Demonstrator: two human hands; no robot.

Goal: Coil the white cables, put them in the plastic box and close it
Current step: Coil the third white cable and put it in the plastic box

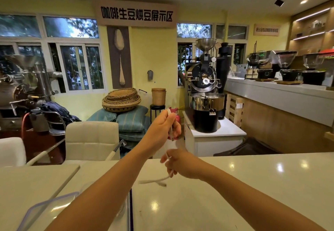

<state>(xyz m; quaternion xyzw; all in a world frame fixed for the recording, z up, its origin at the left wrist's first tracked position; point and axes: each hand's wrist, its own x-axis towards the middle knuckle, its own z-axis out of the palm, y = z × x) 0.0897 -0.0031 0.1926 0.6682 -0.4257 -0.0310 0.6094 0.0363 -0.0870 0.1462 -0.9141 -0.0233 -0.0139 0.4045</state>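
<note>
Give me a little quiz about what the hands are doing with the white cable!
1. True or false: the left hand and the right hand both grip the white cable.
2. Which hand is higher? A) left B) right
3. Fill in: the cable's loose end dangles just above the white ____.

Key: 1 true; 2 A; 3 table.

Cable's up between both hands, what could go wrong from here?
The loose end of the white cable trails below the right hand and could flick about, spoiling the coil. The left hand holds its part high, well away from the plastic box, so loops may slacken on the way there.
</note>
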